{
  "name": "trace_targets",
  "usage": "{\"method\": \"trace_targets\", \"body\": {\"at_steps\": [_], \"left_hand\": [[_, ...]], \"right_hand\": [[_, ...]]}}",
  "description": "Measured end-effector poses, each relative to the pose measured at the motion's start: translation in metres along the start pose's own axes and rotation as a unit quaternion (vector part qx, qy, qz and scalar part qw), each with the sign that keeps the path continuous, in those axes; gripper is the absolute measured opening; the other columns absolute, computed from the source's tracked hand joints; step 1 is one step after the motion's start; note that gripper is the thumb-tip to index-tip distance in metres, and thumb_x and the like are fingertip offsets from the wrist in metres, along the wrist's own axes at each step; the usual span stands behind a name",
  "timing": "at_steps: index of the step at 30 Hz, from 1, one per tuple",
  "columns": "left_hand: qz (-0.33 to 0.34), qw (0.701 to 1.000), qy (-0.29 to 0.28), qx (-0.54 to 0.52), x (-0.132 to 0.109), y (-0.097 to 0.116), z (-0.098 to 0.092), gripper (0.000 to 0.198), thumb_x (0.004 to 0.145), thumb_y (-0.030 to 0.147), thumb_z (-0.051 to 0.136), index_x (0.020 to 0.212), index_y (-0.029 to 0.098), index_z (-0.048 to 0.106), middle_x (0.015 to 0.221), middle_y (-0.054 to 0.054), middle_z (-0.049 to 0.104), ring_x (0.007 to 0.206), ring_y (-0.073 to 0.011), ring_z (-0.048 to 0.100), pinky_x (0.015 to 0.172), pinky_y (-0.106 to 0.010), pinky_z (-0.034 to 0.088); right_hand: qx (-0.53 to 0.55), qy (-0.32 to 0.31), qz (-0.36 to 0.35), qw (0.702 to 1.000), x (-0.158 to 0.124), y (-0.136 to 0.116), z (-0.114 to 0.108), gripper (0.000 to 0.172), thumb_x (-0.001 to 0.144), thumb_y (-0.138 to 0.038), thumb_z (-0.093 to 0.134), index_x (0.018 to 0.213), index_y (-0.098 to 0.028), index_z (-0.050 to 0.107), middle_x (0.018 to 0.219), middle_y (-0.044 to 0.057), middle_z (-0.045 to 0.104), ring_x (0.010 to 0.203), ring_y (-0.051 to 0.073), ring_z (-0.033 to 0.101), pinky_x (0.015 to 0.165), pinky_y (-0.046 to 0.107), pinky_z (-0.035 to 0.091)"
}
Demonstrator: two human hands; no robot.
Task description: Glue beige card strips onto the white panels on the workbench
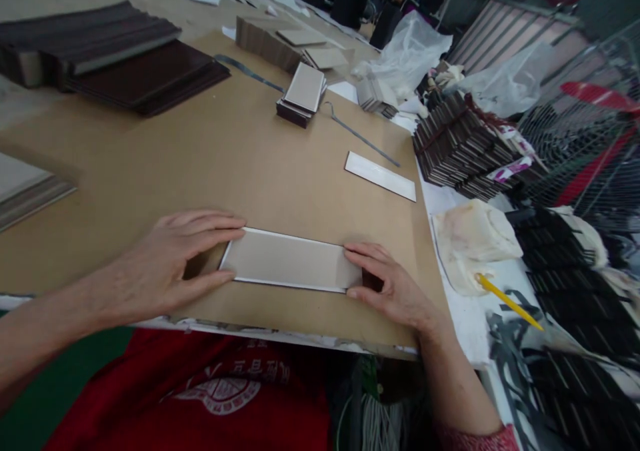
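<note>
Grey board panel (293,259) flat on table (225,164), between left fingers (220,236) and right fingers (365,262), each set clamped on end corners. Likely light, stiff; best held by edges at both ends.

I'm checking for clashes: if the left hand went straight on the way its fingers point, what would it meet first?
Most likely the pale panel, whose left end the left hand touches; beyond it, roughly in line, is the right hand, though a single view leaves exact heights unclear.
</note>
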State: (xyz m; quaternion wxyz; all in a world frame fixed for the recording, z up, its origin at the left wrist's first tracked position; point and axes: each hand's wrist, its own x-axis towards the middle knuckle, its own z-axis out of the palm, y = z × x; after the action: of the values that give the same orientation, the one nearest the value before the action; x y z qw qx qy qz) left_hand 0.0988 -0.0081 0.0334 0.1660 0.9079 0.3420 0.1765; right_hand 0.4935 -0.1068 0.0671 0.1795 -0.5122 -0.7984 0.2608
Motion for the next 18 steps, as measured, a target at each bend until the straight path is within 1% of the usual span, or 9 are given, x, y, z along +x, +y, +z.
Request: {"method": "trace_targets", "body": {"at_steps": [2, 6, 13, 16, 18], "left_hand": [[-0.002, 1.000, -0.012, 0.011, 0.001, 0.002, -0.002, 0.055, 0.092, 0.056, 0.060, 0.138, 0.027, 0.054, 0.145, -0.006, 0.057, 0.136, -0.0292, 0.047, 0.114, -0.050, 0.035], [-0.008, 0.999, -0.044, 0.026, 0.004, 0.009, -0.007, 0.051, 0.095, 0.049, 0.058, 0.138, 0.022, 0.052, 0.145, -0.008, 0.056, 0.136, -0.0293, 0.045, 0.113, -0.052, 0.035], [0.000, 0.999, -0.046, 0.028, 0.004, 0.005, -0.006, 0.053, 0.093, 0.048, 0.060, 0.139, 0.023, 0.051, 0.146, -0.009, 0.055, 0.135, -0.0299, 0.045, 0.113, -0.053, 0.035], [-0.004, 0.998, -0.048, 0.033, 0.004, 0.006, -0.006, 0.052, 0.093, 0.047, 0.060, 0.138, 0.022, 0.052, 0.145, -0.009, 0.055, 0.136, -0.0312, 0.045, 0.112, -0.053, 0.036], [0.011, 0.998, -0.038, 0.044, 0.005, 0.009, -0.007, 0.051, 0.092, 0.046, 0.060, 0.135, 0.020, 0.056, 0.144, -0.011, 0.054, 0.138, -0.0332, 0.042, 0.114, -0.054, 0.035]], "right_hand": [[-0.010, 0.000, -0.006, 1.000, -0.001, -0.002, 0.000, 0.061, 0.092, -0.039, 0.073, 0.148, -0.033, 0.050, 0.151, 0.006, 0.053, 0.142, 0.026, 0.044, 0.119, 0.057, 0.033], [-0.045, -0.004, -0.017, 0.999, -0.002, -0.008, 0.000, 0.058, 0.095, -0.035, 0.067, 0.150, -0.031, 0.048, 0.153, 0.006, 0.051, 0.143, 0.025, 0.042, 0.120, 0.056, 0.032], [-0.100, -0.015, -0.025, 0.995, -0.004, -0.013, 0.001, 0.056, 0.097, -0.033, 0.060, 0.151, -0.024, 0.047, 0.157, 0.010, 0.046, 0.145, 0.027, 0.039, 0.121, 0.056, 0.030], [-0.139, -0.026, -0.009, 0.990, -0.005, -0.019, 0.003, 0.053, 0.098, -0.031, 0.056, 0.149, -0.020, 0.048, 0.160, 0.012, 0.041, 0.147, 0.030, 0.036, 0.120, 0.058, 0.031], [-0.172, -0.035, 0.004, 0.984, -0.006, -0.023, 0.005, 0.053, 0.098, -0.031, 0.054, 0.149, -0.017, 0.048, 0.160, 0.012, 0.041, 0.146, 0.032, 0.036, 0.119, 0.059, 0.033]]}}
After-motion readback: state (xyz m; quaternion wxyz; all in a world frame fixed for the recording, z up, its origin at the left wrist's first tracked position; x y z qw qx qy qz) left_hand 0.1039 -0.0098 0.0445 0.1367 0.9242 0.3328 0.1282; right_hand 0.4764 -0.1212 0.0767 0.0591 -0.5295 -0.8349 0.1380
